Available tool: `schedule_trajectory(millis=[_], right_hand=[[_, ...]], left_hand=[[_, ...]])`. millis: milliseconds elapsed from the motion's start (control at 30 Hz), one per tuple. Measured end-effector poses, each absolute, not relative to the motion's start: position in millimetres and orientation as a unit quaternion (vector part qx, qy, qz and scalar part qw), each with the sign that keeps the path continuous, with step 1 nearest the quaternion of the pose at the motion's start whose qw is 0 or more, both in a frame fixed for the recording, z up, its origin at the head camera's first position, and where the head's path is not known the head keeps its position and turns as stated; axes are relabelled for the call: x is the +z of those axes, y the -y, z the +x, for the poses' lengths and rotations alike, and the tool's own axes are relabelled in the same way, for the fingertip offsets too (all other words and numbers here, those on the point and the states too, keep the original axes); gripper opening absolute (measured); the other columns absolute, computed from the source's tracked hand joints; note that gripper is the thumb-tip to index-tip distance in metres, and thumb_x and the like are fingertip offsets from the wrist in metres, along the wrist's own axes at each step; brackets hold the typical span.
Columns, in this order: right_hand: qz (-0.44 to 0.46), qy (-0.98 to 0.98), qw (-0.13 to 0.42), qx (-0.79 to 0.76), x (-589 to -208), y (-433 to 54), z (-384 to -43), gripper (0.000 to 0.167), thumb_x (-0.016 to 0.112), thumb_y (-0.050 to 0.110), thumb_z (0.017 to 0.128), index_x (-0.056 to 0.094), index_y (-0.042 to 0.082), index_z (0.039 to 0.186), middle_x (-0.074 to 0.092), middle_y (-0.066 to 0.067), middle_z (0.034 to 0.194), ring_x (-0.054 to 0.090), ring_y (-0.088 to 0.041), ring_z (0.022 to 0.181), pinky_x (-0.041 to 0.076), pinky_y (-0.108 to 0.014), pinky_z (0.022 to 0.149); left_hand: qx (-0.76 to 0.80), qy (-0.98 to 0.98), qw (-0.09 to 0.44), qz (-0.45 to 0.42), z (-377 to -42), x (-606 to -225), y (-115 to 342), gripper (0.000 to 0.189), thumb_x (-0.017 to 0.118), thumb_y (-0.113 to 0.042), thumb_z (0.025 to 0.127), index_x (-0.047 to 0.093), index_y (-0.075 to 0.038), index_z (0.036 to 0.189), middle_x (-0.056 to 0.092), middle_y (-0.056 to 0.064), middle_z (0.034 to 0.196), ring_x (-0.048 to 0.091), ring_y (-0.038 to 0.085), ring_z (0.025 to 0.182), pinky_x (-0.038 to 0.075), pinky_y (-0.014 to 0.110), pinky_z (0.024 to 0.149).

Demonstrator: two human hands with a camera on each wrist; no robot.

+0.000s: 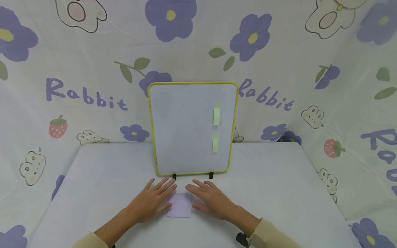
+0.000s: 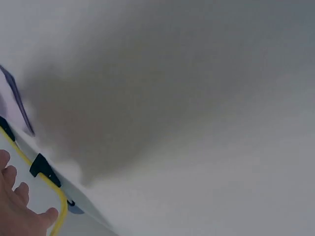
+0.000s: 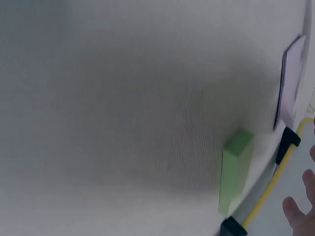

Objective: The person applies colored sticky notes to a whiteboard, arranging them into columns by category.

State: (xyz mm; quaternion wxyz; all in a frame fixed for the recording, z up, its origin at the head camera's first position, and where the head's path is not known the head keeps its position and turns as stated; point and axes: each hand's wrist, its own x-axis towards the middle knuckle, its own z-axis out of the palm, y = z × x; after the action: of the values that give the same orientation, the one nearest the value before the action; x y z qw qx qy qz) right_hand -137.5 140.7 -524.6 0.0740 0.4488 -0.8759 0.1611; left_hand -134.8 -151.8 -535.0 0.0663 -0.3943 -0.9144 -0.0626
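Lying at the head view's lower centre between the left hand [image 1: 152, 202] and right hand [image 1: 213, 200], both with fingers extended and gripping nothing, the lilac paper pad [image 1: 180, 206] looks light, thin and easily creased, probably best pinched by its opposite side edges.

Lilac pad [image 2: 12, 105] and whiteboard [image 2: 39, 194] partly beyond left wrist view's edge

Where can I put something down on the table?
The table looks bare from the left hand and board to its left edge, and from the right hand and board to its right edge. The middle is crowded: a purple pad between the hands, the board behind, and, in the right wrist view, a green block near the board.
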Motion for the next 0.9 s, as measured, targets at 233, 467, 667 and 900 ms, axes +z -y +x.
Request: schedule_trajectory(millis=[233, 467, 667, 900], right_hand=[[0.432, 0.876, -0.001, 0.215, -534, -130, -131, 0.053, 0.072, 0.03, 0.092, 0.058, 0.013, 0.139, 0.059, -0.01, 0.14, 0.047, -0.025, 0.137, 0.038, -0.049, 0.108], [0.402, 0.891, -0.037, 0.207, -538, -127, -131, 0.05, 0.071, 0.032, 0.093, 0.06, 0.012, 0.138, 0.058, -0.011, 0.141, 0.047, -0.026, 0.137, 0.037, -0.047, 0.109], [0.389, 0.9, -0.047, 0.191, -541, -125, -133, 0.054, 0.073, 0.036, 0.09, 0.061, 0.013, 0.138, 0.057, -0.008, 0.143, 0.045, -0.025, 0.138, 0.036, -0.046, 0.109], [0.41, 0.892, -0.024, 0.19, -546, -125, -134, 0.049, 0.077, 0.034, 0.087, 0.066, 0.012, 0.13, 0.062, -0.002, 0.137, 0.046, -0.027, 0.138, 0.04, -0.047, 0.105]], left_hand=[[-0.079, 0.906, 0.027, -0.415, -126, -542, 157, 0.056, 0.051, -0.042, 0.102, 0.047, -0.011, 0.149, 0.042, 0.005, 0.156, 0.036, 0.028, 0.144, 0.031, 0.062, 0.109], [-0.077, 0.91, 0.002, -0.407, -122, -550, 160, 0.057, 0.049, -0.044, 0.103, 0.047, -0.012, 0.149, 0.044, 0.005, 0.154, 0.037, 0.028, 0.143, 0.03, 0.063, 0.108], [-0.085, 0.91, 0.008, -0.405, -120, -555, 158, 0.057, 0.051, -0.044, 0.102, 0.048, -0.011, 0.148, 0.045, 0.006, 0.153, 0.038, 0.028, 0.143, 0.032, 0.063, 0.107], [-0.081, 0.909, 0.017, -0.408, -118, -556, 159, 0.056, 0.049, -0.044, 0.103, 0.049, -0.011, 0.148, 0.047, 0.006, 0.152, 0.039, 0.028, 0.142, 0.034, 0.062, 0.105]])
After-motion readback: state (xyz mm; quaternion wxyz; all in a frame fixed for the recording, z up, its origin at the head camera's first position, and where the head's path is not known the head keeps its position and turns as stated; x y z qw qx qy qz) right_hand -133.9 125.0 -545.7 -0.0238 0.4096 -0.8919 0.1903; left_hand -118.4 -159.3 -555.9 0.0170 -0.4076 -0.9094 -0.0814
